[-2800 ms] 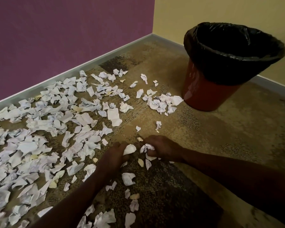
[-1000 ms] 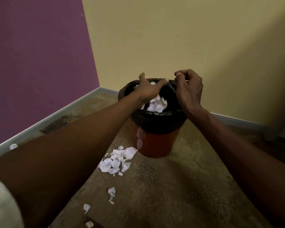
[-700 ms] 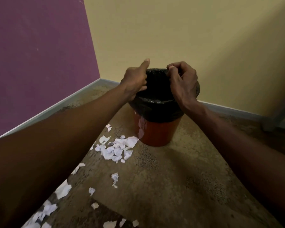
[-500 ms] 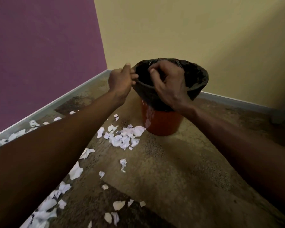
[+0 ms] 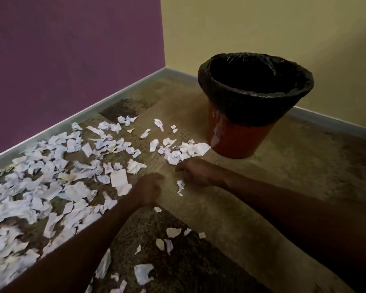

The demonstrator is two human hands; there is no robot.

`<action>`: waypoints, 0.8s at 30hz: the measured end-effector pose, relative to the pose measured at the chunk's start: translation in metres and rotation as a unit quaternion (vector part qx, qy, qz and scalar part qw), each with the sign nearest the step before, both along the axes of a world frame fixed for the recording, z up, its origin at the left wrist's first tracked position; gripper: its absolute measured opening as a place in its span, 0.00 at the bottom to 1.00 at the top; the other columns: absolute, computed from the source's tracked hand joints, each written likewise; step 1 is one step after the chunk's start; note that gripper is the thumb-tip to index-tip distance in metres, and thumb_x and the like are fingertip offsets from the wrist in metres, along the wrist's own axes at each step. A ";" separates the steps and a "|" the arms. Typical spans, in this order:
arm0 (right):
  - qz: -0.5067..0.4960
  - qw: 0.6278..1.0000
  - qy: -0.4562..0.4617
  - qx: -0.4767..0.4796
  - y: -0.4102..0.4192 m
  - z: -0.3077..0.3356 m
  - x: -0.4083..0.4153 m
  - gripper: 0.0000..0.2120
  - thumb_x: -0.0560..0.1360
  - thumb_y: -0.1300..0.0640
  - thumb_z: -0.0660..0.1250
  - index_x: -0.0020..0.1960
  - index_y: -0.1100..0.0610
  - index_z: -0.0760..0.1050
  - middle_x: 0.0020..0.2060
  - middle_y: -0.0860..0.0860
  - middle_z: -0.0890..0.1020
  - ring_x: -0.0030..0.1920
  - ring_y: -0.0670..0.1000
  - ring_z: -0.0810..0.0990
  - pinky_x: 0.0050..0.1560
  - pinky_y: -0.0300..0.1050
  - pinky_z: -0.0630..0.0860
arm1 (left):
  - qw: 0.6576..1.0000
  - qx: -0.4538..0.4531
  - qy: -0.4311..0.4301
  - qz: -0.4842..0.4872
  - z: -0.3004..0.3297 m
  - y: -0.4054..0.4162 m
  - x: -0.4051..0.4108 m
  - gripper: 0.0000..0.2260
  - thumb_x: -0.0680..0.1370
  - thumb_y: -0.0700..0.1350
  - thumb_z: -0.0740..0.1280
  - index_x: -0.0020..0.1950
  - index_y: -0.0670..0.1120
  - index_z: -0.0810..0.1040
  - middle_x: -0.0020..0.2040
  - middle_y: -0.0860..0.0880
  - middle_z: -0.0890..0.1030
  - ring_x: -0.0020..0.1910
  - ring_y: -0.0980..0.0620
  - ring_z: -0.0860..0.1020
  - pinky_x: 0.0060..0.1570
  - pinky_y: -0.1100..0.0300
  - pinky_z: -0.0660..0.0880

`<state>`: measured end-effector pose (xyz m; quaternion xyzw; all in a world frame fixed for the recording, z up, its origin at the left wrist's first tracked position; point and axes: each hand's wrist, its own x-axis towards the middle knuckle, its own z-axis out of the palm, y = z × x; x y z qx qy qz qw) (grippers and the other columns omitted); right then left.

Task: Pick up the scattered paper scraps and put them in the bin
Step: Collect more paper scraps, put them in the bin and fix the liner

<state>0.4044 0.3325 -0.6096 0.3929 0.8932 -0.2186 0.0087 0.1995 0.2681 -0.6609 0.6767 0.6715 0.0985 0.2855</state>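
The paper scraps [image 5: 51, 187] are white and pale bluish, torn and crumpled, thickest from 9 to 7 o'clock along the grey skirting [image 5: 93, 115] under the purple wall [image 5: 72, 49]. The spread runs as a band from 8 o'clock up toward 1 o'clock, thinning to a small heap [image 5: 184, 152] just beside the foot of the bin. Some scraps carry faint blue marks, too blurred to read. A few loose pieces [image 5: 172, 232] lie on the darker carpet [image 5: 188, 261] near 6 o'clock.

The left hand [image 5: 149, 190] sits low at centre, fingers curled under, blurred; whether it holds anything cannot be told. One small twisted scrap [image 5: 180, 185] lies between the hands. The right hand [image 5: 195, 172] reaches toward the heap with fingers loosely bent, holding nothing visible.

The bin [image 5: 239, 140] stands upright at 1 o'clock, red, lined with a black bag [image 5: 256, 102] folded over its rim, its mouth facing up.
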 end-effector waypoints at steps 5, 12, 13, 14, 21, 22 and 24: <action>0.065 0.995 -0.067 -0.041 -0.018 -0.048 -0.008 0.23 0.76 0.62 0.66 0.71 0.56 0.71 0.71 0.58 0.69 0.69 0.57 0.69 0.66 0.47 0.67 | 0.997 0.022 0.028 -0.074 -0.044 -0.037 -0.018 0.21 0.77 0.49 0.69 0.70 0.51 0.73 0.76 0.47 0.62 0.75 0.48 0.61 0.71 0.57 0.61; 0.058 0.996 -0.033 0.066 -0.041 -0.060 -0.004 0.11 0.79 0.62 0.60 0.53 0.66 0.79 0.53 0.60 0.77 0.52 0.58 0.77 0.51 0.51 0.75 | 0.978 0.195 0.055 -0.057 -0.064 -0.079 -0.007 0.12 0.76 0.43 0.68 0.58 0.48 0.82 0.60 0.43 0.80 0.58 0.44 0.77 0.59 0.57 0.70; 0.049 0.997 -0.034 0.053 -0.044 -0.061 -0.004 0.10 0.78 0.62 0.61 0.51 0.65 0.79 0.52 0.60 0.77 0.51 0.58 0.77 0.51 0.51 0.75 | 0.976 0.199 0.058 -0.059 -0.063 -0.083 -0.007 0.13 0.75 0.42 0.67 0.59 0.47 0.82 0.58 0.43 0.80 0.56 0.45 0.77 0.57 0.57 0.72; 0.042 0.997 -0.034 0.046 -0.046 -0.062 -0.002 0.09 0.76 0.62 0.62 0.50 0.65 0.79 0.52 0.59 0.76 0.50 0.58 0.78 0.50 0.50 0.75 | 0.976 0.194 0.066 -0.066 -0.062 -0.086 -0.007 0.16 0.72 0.43 0.66 0.59 0.47 0.81 0.56 0.43 0.80 0.54 0.44 0.78 0.54 0.56 0.73; 0.027 0.999 -0.035 -0.020 -0.064 -0.060 0.006 0.10 0.74 0.59 0.66 0.53 0.62 0.78 0.53 0.58 0.76 0.53 0.56 0.76 0.50 0.47 0.72 | 0.984 0.174 0.006 -0.033 -0.050 -0.104 -0.014 0.15 0.74 0.40 0.64 0.59 0.45 0.80 0.52 0.43 0.81 0.51 0.43 0.78 0.49 0.57 0.71; 0.021 0.999 -0.027 -0.029 -0.070 -0.061 0.005 0.10 0.75 0.58 0.65 0.54 0.62 0.77 0.53 0.58 0.76 0.53 0.56 0.76 0.51 0.46 0.71 | 0.985 0.172 -0.012 -0.021 -0.051 -0.109 -0.017 0.14 0.75 0.39 0.63 0.60 0.46 0.79 0.54 0.44 0.80 0.53 0.44 0.77 0.50 0.59 0.69; 0.016 0.999 -0.016 -0.045 -0.085 -0.069 0.001 0.10 0.76 0.57 0.63 0.54 0.61 0.76 0.53 0.58 0.76 0.54 0.57 0.75 0.52 0.46 0.70 | 0.985 0.170 -0.026 -0.011 -0.057 -0.122 -0.025 0.14 0.78 0.39 0.62 0.61 0.48 0.79 0.55 0.46 0.80 0.55 0.47 0.75 0.51 0.61 0.65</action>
